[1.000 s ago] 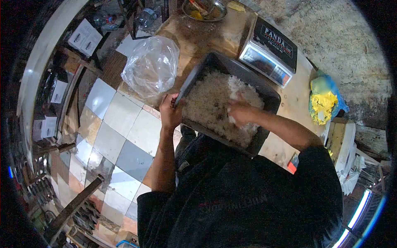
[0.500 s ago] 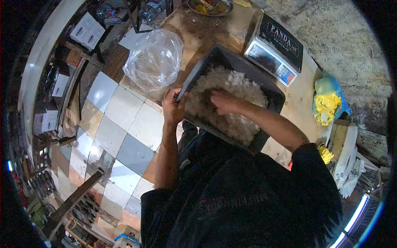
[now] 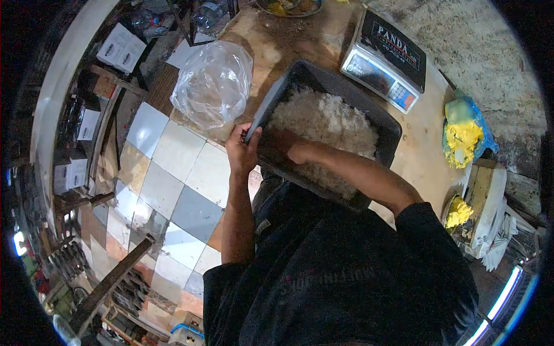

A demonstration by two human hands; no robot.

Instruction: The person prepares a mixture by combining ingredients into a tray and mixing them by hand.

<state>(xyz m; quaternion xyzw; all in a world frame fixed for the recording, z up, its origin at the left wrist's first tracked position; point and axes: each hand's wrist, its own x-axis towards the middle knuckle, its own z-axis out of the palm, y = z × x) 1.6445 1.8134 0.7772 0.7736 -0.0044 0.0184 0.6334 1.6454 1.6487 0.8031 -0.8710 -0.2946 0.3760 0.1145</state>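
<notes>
A dark grey rectangular tub [image 3: 388, 122] rests at a slant on the wooden table, its near side close to my body. Inside it lies a layer of loose, pale grey-brown material [image 3: 340, 118], whose kind I cannot make out. My left hand [image 3: 242, 149] is closed around the tub's left rim. Reaching across the tub, my right hand [image 3: 295, 149] is down in its near left part, against the material. Shadow and the material hide most of its fingers. A clear plastic bag [image 3: 210, 86] sits just beyond my left hand.
A digital scale [image 3: 384, 72] marked PANDA stands behind the tub. A metal bowl [image 3: 288, 8] is at the far edge. To the right, yellow material [image 3: 463, 141] lies in a blue plastic bag [image 3: 486, 138] by the wall. Checkered floor tiles [image 3: 173, 150] and shelving are at left.
My right hand has moved left and nearer to me through the material, toward the tub's near left wall. My left hand keeps its hold on the rim. The view has shifted slightly.
</notes>
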